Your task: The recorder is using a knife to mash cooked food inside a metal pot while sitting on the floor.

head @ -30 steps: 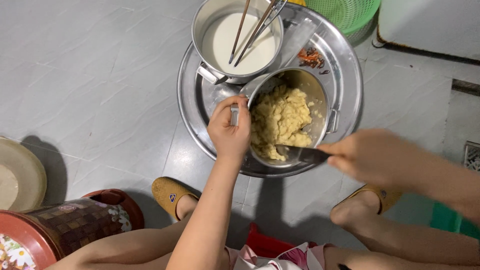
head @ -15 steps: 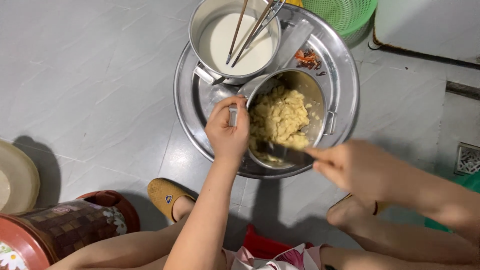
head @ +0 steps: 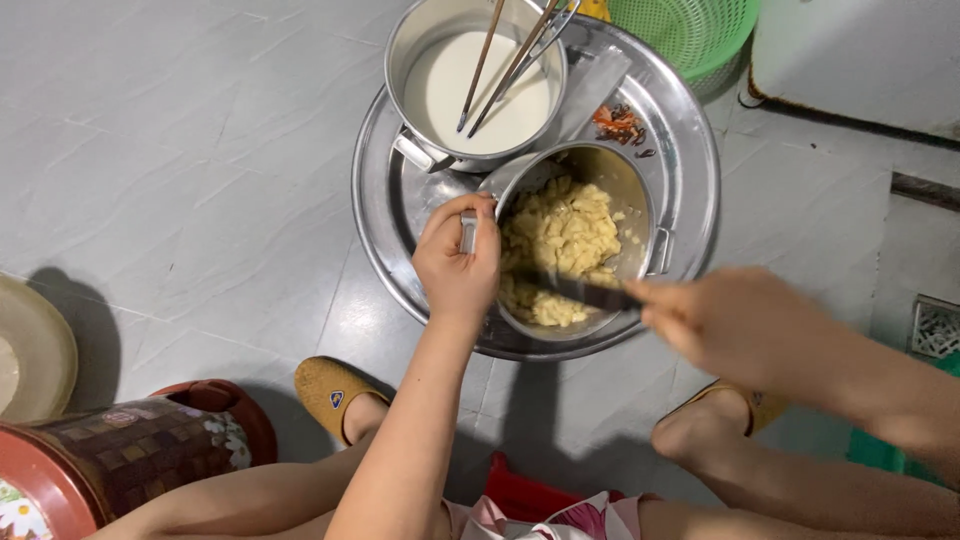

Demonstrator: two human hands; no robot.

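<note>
Head view, looking straight down, I record two hands at work over a large round metal tray (head: 400,250) set on a grey tiled floor. The small metal pot (head: 640,215), holding yellow lumpy mash (head: 560,250), sits on the near half of the tray. My left hand (head: 458,262) is clamped on the pot's left rim and side handle, fingers curled over the edge. My right hand (head: 735,325) lies to the right of and slightly nearer than the pot, closed round the handle of a dark utensil (head: 585,292); motion blur prevents me confirming the exact grip.

Key relation: the utensil's long axis runs roughly left to right, its working end pointing left into the near part of the mash, so the mash lies to the left of the right hand and just right of the left hand. The left hand is the nearer of the two to the pot.

Farther off on the tray stands a second pot of white liquid (head: 480,85) with chopsticks (head: 500,60) leaning in it. A green basket (head: 700,25) sits beyond, far right.
</note>
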